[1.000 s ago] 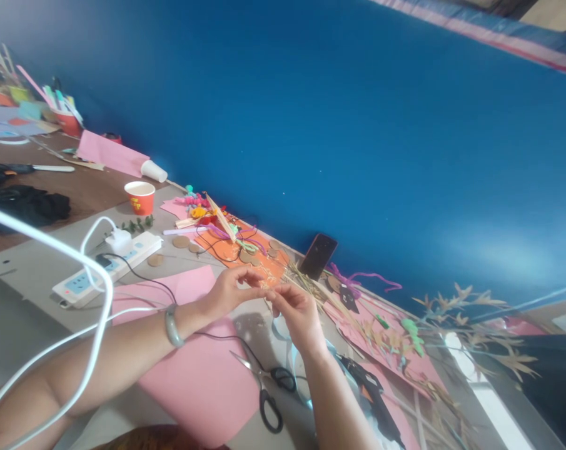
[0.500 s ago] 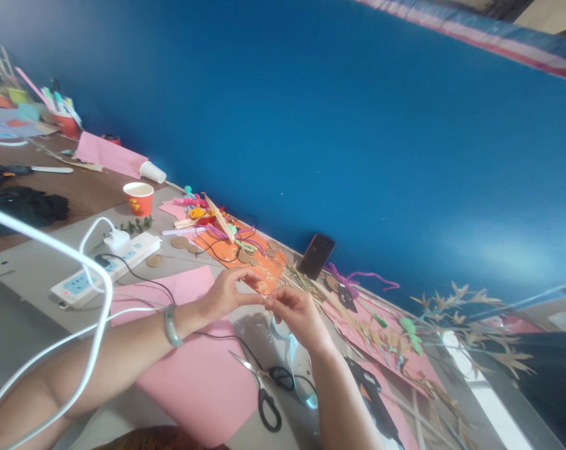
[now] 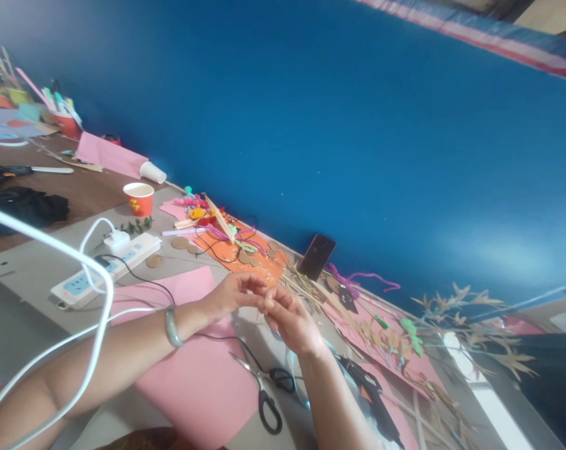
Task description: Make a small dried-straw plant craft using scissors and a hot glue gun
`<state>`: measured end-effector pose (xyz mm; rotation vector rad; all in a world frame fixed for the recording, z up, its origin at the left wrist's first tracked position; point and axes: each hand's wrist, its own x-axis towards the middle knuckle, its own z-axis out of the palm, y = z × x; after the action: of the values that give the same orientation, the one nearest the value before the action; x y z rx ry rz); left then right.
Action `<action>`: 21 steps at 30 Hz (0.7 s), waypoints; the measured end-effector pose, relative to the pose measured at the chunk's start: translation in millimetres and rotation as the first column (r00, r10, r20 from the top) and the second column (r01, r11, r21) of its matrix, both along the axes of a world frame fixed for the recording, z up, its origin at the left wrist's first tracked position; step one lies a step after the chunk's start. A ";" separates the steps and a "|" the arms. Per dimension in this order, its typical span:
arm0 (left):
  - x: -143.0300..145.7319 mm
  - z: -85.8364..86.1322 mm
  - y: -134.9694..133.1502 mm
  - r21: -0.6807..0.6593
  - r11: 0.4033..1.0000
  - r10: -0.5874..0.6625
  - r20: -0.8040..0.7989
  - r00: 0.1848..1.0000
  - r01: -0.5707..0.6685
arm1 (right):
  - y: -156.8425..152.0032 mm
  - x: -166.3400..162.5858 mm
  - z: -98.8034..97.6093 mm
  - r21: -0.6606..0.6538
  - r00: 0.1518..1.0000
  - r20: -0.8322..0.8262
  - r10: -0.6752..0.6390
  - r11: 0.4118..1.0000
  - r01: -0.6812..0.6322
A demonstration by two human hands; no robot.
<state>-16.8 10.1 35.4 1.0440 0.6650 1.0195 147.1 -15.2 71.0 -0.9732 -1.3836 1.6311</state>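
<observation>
My left hand (image 3: 238, 294), with a pale green bangle (image 3: 172, 326) on its wrist, is closed, thumb and fingers meeting my right fingertips. Whatever lies in this pinch is hidden. My right hand (image 3: 287, 315) is closed too, fingers curled inward. A shiny light blue ribbon (image 3: 293, 369) hangs below it and passes behind the wrist; its upper end seems to run into these fingers. Beneath the hands, black-handled scissors (image 3: 268, 400) lie with blades slightly apart, partly on a pink paper sheet (image 3: 207, 387). A black and orange glue gun (image 3: 369, 394) rests right of my forearm.
A white power strip (image 3: 107, 270) with cables lies left; a white cable (image 3: 102, 312) crosses the near foreground. A red paper cup (image 3: 139, 200) stands behind. Orange paper (image 3: 221, 247) with craft bits, a phone (image 3: 316, 256) and dried stems (image 3: 470, 325) line the blue wall (image 3: 320, 137).
My right hand has turned and come closer to my left, its fingers curling more. The light blue ribbon has shifted, part of it now showing right of my wrist. The scissors have stayed put.
</observation>
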 end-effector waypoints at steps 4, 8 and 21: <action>1.5 2.7 -0.7 -0.042 0.999 -0.017 0.079 0.997 0.021 | -0.4 -2.9 -1.7 0.012 0.997 -0.045 -0.064 0.998 0.065; 1.5 7.7 0.5 -0.065 0.997 0.053 0.059 0.997 -0.050 | 1.0 -5.6 -4.0 0.023 0.980 -0.059 -0.189 0.981 0.190; 0.6 9.0 -1.7 0.023 0.994 0.111 -0.127 0.986 -0.109 | 0.5 -4.1 -2.0 0.145 0.958 0.070 -0.279 0.953 0.267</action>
<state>-16.2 8.4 44.4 1.1034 0.8278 1.0603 143.0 -14.7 69.0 -1.1148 -1.3320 1.2866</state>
